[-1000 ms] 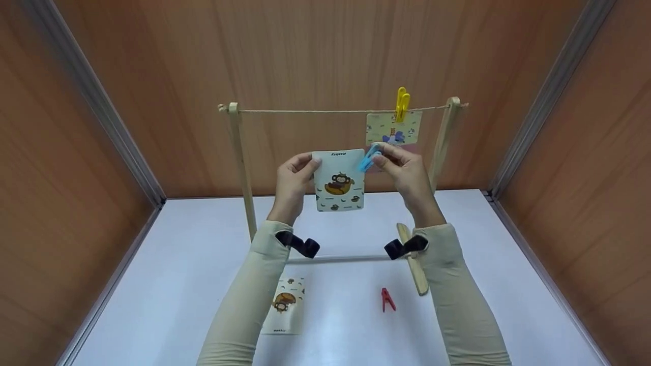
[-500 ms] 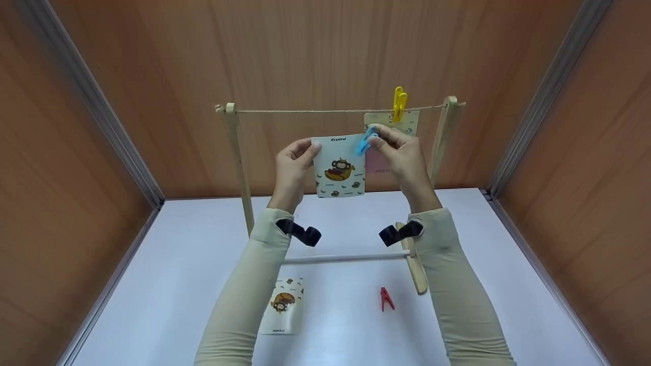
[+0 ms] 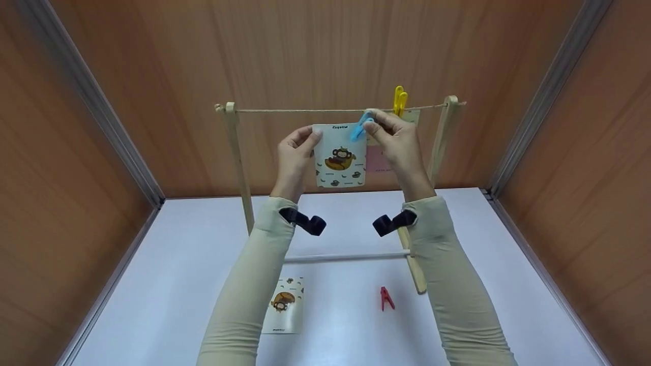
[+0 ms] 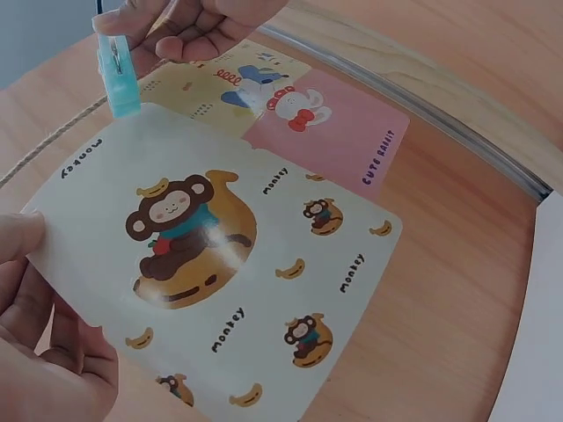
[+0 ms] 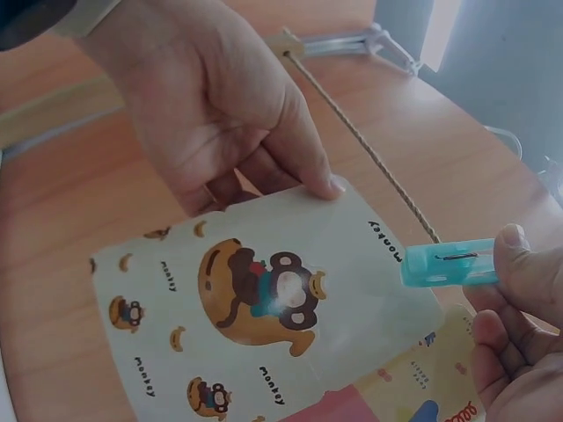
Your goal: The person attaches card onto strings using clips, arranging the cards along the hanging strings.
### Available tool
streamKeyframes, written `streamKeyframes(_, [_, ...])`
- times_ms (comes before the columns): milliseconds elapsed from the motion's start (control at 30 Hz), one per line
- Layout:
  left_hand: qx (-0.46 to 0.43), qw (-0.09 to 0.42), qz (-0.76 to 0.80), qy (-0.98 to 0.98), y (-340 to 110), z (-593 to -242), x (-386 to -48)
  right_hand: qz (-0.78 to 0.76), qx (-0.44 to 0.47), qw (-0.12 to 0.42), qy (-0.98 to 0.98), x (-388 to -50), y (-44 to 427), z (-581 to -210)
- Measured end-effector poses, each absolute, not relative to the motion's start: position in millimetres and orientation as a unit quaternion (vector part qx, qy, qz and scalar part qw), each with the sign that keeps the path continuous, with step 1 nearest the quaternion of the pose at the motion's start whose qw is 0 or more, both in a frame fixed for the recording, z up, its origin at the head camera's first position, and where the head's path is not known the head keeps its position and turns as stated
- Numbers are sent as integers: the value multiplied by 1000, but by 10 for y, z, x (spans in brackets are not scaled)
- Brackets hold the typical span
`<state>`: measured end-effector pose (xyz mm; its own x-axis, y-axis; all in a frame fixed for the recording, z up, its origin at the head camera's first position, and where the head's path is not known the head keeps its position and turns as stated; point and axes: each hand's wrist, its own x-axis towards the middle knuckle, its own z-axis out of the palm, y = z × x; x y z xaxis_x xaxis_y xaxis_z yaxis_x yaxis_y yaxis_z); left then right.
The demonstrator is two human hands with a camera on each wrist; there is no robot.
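Note:
In the head view my left hand [image 3: 295,156] pinches the left edge of a white card [image 3: 339,173] printed with a monkey on a banana. My right hand [image 3: 401,145] pinches a light-blue clothespin [image 3: 359,130] between thumb and fingers. Its tip overlaps the card's upper right corner in the right wrist view; whether it grips the card I cannot tell. The card's top edge is just below the string [image 3: 300,111] in the head view. Behind my right hand a yellow clothespin [image 3: 400,101] holds a yellow-and-pink rabbit card [image 4: 330,127] on the string.
Wooden posts [image 3: 239,168] hold up the string, with a white rod [image 3: 346,257] low between them. On the white table [image 3: 346,325] lie another monkey card [image 3: 287,315], partly behind my left sleeve, and a red clothespin [image 3: 386,298]. Wooden walls [image 3: 76,203] stand around.
Both hands have risen toward the string, carrying the monkey card and the blue clothespin. The right hand now covers more of the hanging rabbit card.

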<state>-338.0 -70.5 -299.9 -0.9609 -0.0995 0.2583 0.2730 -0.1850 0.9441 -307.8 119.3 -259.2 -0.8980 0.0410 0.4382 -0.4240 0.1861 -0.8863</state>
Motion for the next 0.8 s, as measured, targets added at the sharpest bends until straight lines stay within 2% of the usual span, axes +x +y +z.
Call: streamKeyframes(800, [-83, 140, -766, -622, -650, -2899, -3383, 645, 101, 228, -722, -3090, 1068, -2340])
